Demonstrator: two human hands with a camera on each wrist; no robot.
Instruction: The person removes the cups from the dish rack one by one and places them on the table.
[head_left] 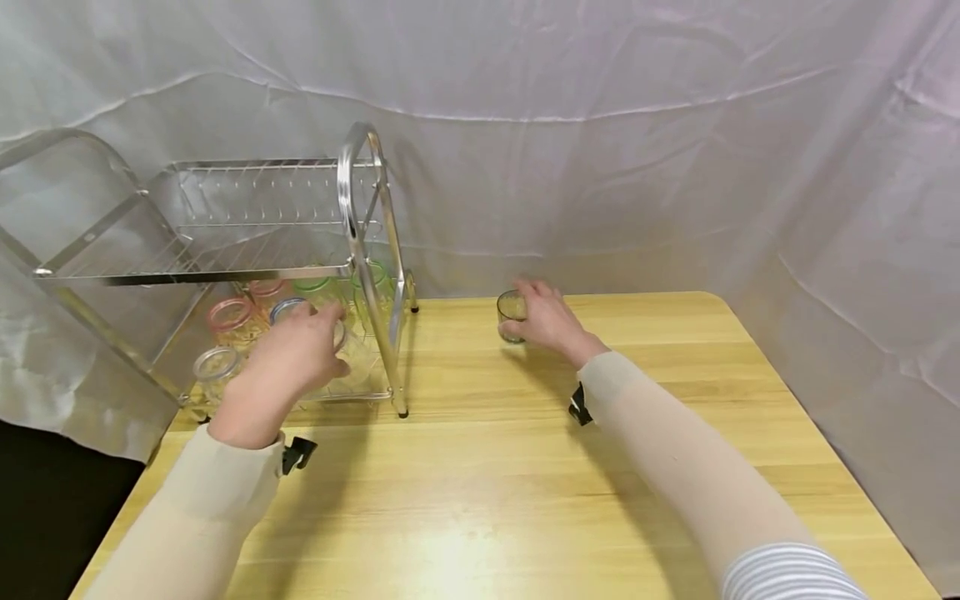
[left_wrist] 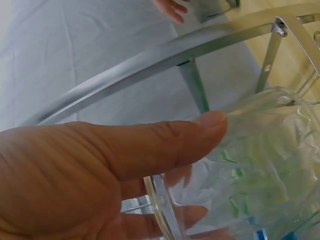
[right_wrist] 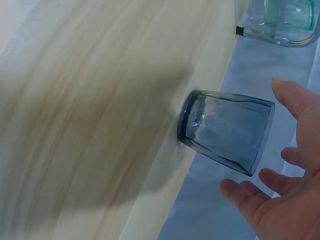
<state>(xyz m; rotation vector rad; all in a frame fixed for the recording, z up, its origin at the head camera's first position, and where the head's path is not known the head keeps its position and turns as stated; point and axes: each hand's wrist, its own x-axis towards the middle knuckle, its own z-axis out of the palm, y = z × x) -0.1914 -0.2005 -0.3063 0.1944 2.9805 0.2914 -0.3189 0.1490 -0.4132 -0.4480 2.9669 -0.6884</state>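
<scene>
On the lower level of a metal dish rack [head_left: 363,217], my left hand [head_left: 288,358] holds a clear drinking glass [left_wrist: 265,155]. The thumb lies along the glass's outside, and the other fingers show through its wall. Farther right, a smoky grey glass [right_wrist: 225,132] stands upright on the table near its back edge. My right hand [head_left: 551,317] is beside that glass, thumb and fingers spread around its rim side. In the right wrist view a gap shows between the fingertips and the glass.
Around my left hand stand glasses with a red rim [head_left: 231,315], a blue rim [head_left: 287,307] and green rims [head_left: 375,275], plus a clear one [head_left: 217,364]. The rack's upper shelf [head_left: 225,250] overhangs them. A grey curtain [head_left: 600,167] hangs behind the wooden table [head_left: 480,467].
</scene>
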